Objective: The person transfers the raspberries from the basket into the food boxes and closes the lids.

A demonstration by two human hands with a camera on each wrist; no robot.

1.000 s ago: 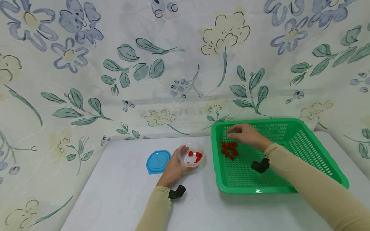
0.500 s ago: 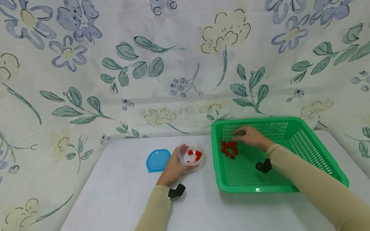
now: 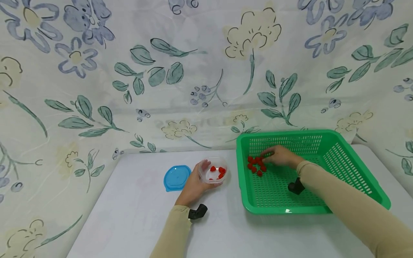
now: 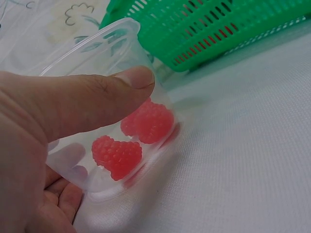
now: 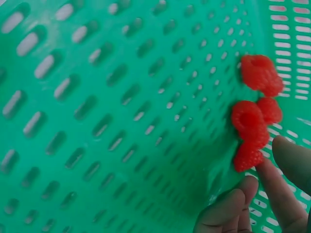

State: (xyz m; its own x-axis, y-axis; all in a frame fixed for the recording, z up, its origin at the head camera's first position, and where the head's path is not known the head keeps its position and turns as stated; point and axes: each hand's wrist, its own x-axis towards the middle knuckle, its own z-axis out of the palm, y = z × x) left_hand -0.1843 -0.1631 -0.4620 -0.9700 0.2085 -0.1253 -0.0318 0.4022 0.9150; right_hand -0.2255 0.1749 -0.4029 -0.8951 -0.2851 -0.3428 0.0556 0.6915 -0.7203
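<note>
My left hand (image 3: 193, 188) grips a clear plastic tub (image 4: 127, 24), its thumb lying along the outside wall. Several red raspberries (image 4: 116, 156) are in the tub, seen through its side in the left wrist view. Inside the green basket (image 3: 287, 211), my right hand (image 3: 280, 156) reaches down at a cluster of raspberries (image 3: 254, 166) near the left wall. In the right wrist view the index fingertip is at the lowest raspberry (image 5: 248, 158), while the thumb stands apart from it. Whether the fingertip touches is hard to tell.
A blue lid (image 3: 176, 178) lies flat on the white table (image 3: 135, 208), left of the tub. The basket's raised, slotted walls stand around my right hand. Behind the table hangs a floral cloth (image 3: 206, 79).
My right hand has moved slightly right and lowered toward the raspberries in the basket. The left hand and tub have stayed in place.
</note>
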